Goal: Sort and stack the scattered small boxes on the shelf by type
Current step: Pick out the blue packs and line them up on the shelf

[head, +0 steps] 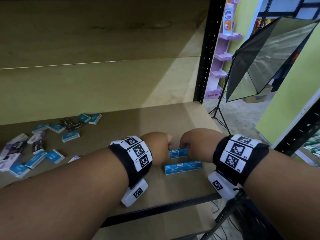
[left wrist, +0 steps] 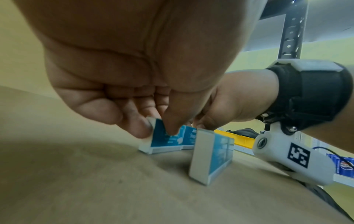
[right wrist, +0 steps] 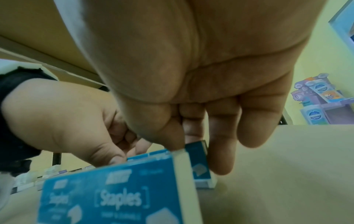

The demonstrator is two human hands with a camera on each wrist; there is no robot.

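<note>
Head view: left hand [head: 156, 147] and right hand [head: 194, 144] meet over a blue staples box row [head: 178, 152] on the shelf board [head: 164, 118]; second blue row [head: 183, 168] just in front; scattered boxes [head: 38, 144] far left.
Left wrist view: thumb and fingers [left wrist: 134, 125] pinch the row's left end box [left wrist: 164, 139], upright on its edge.
Right wrist view: fingers [right wrist: 222, 151] curl round the row's right end box [right wrist: 199, 160]; near "Staples" box [right wrist: 114, 195] fills the foreground.
</note>
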